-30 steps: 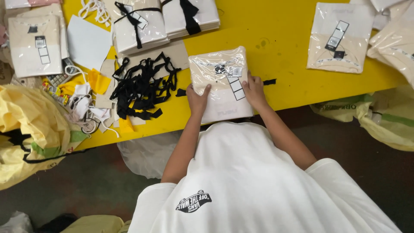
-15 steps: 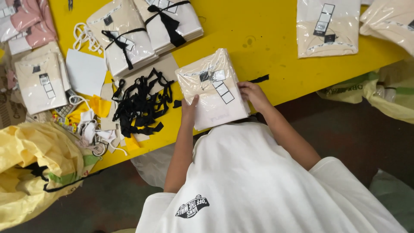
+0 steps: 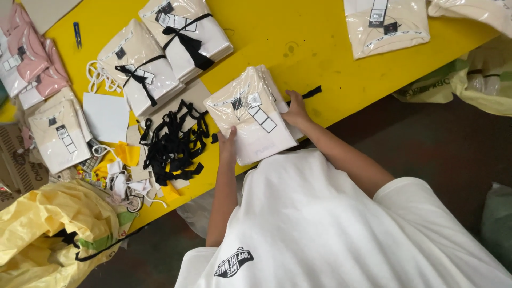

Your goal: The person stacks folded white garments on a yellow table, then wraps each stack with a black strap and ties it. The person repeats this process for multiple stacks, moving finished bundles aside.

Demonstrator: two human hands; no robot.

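A small stack of folded cream shirts in clear bags lies on the yellow table near its front edge, turned at an angle. My left hand grips the stack's near left corner. Along its right side rests my right hand, fingers pressed against the edge. A black ribbon strip lies under the stack and pokes out beyond my right hand. A tangled pile of black ribbon strips sits just left of the stack.
Two shirt bundles tied with black ribbon lie behind the pile. Pink bagged shirts and a cream one are at the left, another bagged shirt at the top right. A yellow sack stands lower left, more sacks at the right.
The view has shifted and everything sits lower and more to the right in the frame. The stack has turned further at an angle between my hands, which stay on its sides.
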